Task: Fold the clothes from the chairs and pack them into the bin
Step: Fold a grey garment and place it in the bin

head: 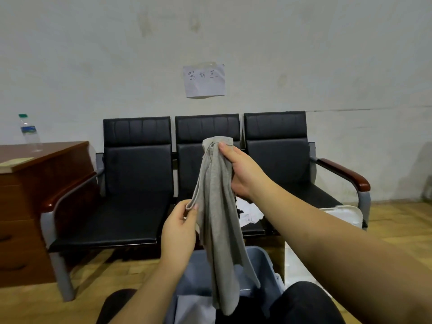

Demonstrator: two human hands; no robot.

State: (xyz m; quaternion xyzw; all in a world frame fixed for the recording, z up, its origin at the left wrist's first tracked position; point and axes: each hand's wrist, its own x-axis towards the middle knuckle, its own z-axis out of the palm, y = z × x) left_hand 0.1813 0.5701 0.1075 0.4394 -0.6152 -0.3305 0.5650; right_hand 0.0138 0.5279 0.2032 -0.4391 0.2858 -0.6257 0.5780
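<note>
Now the right hand [243,174] grips the grey garment [217,216] high, the left hand [180,228] pinches its edge, over the bin [264,260].

Stained pale wall [304,54] with handwritten paper notice [204,81] taped up. Wood-pattern floor [397,220]. Reddish-brown wooden desk [35,183] at left, clear plastic bottle [30,133] standing on top. Dim, even light.

A white paper sheet [204,81] taped to the wall bore three handwritten characters, "器材区". The plastic bottle [30,133] on the table carried a blue-green label, but its print was too small to read.
</note>
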